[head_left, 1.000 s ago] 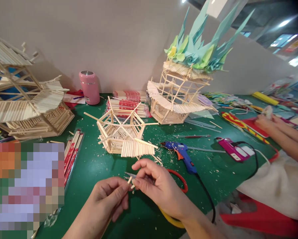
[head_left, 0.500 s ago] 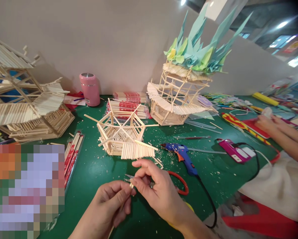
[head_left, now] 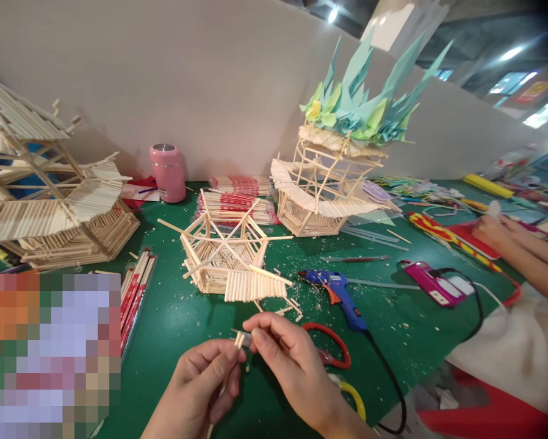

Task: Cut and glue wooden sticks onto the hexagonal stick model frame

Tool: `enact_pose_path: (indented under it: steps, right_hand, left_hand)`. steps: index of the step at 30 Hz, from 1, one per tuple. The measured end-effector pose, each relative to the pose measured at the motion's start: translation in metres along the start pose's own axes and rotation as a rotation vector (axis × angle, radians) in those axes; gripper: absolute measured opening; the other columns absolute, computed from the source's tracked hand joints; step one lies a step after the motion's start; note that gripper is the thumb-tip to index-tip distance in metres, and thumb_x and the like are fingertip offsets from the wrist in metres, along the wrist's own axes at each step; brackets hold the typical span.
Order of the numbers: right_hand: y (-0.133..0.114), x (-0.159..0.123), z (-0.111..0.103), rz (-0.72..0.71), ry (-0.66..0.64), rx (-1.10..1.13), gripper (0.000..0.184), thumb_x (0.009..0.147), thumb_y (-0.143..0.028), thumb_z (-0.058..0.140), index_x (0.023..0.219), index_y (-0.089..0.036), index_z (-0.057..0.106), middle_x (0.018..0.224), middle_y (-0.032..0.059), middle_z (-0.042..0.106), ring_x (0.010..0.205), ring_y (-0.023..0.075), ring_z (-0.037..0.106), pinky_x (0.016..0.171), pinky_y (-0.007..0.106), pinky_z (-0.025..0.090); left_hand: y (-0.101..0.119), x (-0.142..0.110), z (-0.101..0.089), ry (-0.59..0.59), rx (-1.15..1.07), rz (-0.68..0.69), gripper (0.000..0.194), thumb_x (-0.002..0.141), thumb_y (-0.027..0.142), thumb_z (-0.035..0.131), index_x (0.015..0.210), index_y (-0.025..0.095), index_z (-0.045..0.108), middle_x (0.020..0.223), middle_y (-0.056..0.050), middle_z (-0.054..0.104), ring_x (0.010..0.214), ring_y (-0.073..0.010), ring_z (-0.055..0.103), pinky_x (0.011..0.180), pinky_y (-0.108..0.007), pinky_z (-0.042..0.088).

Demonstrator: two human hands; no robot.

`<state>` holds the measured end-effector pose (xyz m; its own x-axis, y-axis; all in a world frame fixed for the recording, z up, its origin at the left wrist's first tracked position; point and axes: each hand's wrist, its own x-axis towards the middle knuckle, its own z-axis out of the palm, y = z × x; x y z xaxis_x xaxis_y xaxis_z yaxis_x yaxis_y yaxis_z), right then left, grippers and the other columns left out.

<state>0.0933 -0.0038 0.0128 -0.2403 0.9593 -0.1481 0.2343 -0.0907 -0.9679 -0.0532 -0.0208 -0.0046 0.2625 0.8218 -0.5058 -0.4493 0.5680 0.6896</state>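
Two thin sticks (head_left: 240, 339) in front of stick frame (head_left: 228, 259), pinched in left hand (head_left: 204, 370). Right hand (head_left: 285, 363) curled close beside, near scissors (head_left: 346, 352); what it grips, cannot tell. Sticks probably light, stiff, easy to snap: better gentle pinch near ends.

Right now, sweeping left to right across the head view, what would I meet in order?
Tiered pale wooden-stick model → pink cylindrical flask → slender pale wooden sticks between the left fingers → blue plastic glue gun → magenta rectangular power strip.
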Motion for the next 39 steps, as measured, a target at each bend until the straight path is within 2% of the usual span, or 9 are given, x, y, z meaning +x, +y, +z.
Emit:
enact_pose_path:
  steps: [7, 9, 13, 16, 18, 22, 27, 31, 39]
  right_hand:
    - [-0.005, 0.002, 0.007, 0.038, 0.002, 0.039, 0.021, 0.081, -0.035, 0.055, 0.072, -0.017, 0.055, 0.062, -0.0034, 0.048, 0.057, 0.0106, 0.042, 0.053, 0.022, 0.035]
    - [-0.006, 0.001, 0.005, 0.031, 0.012, 0.051, 0.02, 0.082, -0.035, 0.053, 0.071, -0.018, 0.053, 0.061, -0.0041, 0.045, 0.056, 0.0103, 0.04, 0.051, 0.022, 0.034]
    - [-0.009, -0.002, 0.0, 0.019, 0.019, 0.024, 0.017, 0.078, -0.027, 0.052, 0.065, -0.019, 0.046, 0.056, -0.0064, 0.036, 0.051, 0.0092, 0.033, 0.046, 0.021, 0.028]
    - [-0.009, -0.004, -0.002, -0.009, 0.052, -0.037, 0.014, 0.072, -0.022, 0.052, 0.06, -0.018, 0.046, 0.057, -0.0047, 0.038, 0.052, 0.0094, 0.035, 0.046, 0.021, 0.028]
    - [-0.007, -0.005, -0.004, -0.03, 0.083, -0.058, 0.015, 0.071, -0.022, 0.052, 0.058, -0.018, 0.048, 0.057, -0.0038, 0.04, 0.051, 0.0095, 0.037, 0.046, 0.022, 0.029]
    - [0.002, -0.009, -0.007, -0.109, 0.156, -0.025, 0.018, 0.077, -0.025, 0.054, 0.062, -0.016, 0.059, 0.059, -0.0011, 0.048, 0.052, 0.0107, 0.043, 0.047, 0.022, 0.034]
    - [0.003, -0.014, -0.011, -0.364, 0.254, -0.033, 0.013, 0.081, -0.017, 0.057, 0.076, -0.019, 0.069, 0.069, 0.0023, 0.062, 0.06, 0.0125, 0.056, 0.051, 0.02, 0.044]
    - [0.0, -0.014, -0.012, -0.519, 0.296, -0.14, 0.019, 0.081, -0.009, 0.056, 0.086, -0.022, 0.069, 0.073, 0.0012, 0.064, 0.064, 0.0113, 0.059, 0.054, 0.019, 0.046]
    - [0.002, -0.011, -0.019, -0.544, 0.267, -0.231, 0.017, 0.079, -0.01, 0.059, 0.091, -0.019, 0.066, 0.079, 0.0028, 0.064, 0.066, 0.0108, 0.061, 0.055, 0.018, 0.048]
  left_hand:
    - [-0.002, 0.0, -0.001, 0.044, 0.143, 0.001, 0.031, 0.067, 0.046, 0.07, 0.062, 0.016, 0.066, 0.048, 0.004, 0.052, 0.039, -0.0043, 0.031, 0.04, -0.019, 0.02]
    - [0.002, 0.0, -0.002, 0.076, 0.376, 0.081, 0.031, 0.072, 0.046, 0.064, 0.06, 0.017, 0.064, 0.048, 0.003, 0.052, 0.038, -0.0068, 0.035, 0.039, -0.02, 0.023]
    - [0.007, 0.005, -0.014, 0.251, 1.128, 0.514, 0.024, 0.078, 0.031, 0.056, 0.059, 0.019, 0.064, 0.056, -0.004, 0.062, 0.055, -0.0191, 0.057, 0.054, -0.028, 0.039]
    - [0.002, 0.014, -0.031, 0.251, 1.634, 0.659, 0.031, 0.082, 0.029, 0.048, 0.056, 0.021, 0.062, 0.058, -0.006, 0.062, 0.059, -0.0249, 0.06, 0.057, -0.035, 0.042]
    - [-0.003, 0.018, -0.039, 0.281, 1.78, 0.703, 0.028, 0.084, 0.027, 0.044, 0.067, 0.02, 0.066, 0.065, -0.007, 0.064, 0.063, -0.0279, 0.061, 0.057, -0.038, 0.044]
    - [0.001, 0.01, -0.025, 0.219, 1.463, 0.851, 0.022, 0.084, 0.029, 0.048, 0.09, 0.019, 0.067, 0.082, -0.008, 0.067, 0.075, -0.0248, 0.063, 0.066, -0.036, 0.049]
    - [0.02, -0.009, 0.018, -0.119, 0.852, 0.457, 0.025, 0.086, 0.036, 0.045, 0.085, 0.021, 0.065, 0.078, -0.002, 0.068, 0.073, -0.0171, 0.062, 0.065, -0.024, 0.048]
    - [0.018, -0.008, 0.026, -0.088, 0.68, 0.343, 0.026, 0.081, 0.042, 0.052, 0.076, 0.02, 0.064, 0.072, -0.003, 0.065, 0.069, -0.0174, 0.057, 0.064, -0.025, 0.046]
    - [0.017, -0.002, 0.025, -0.088, 0.563, 0.242, 0.03, 0.078, 0.044, 0.056, 0.067, 0.018, 0.063, 0.061, 0.002, 0.056, 0.059, -0.0119, 0.047, 0.056, -0.02, 0.039]
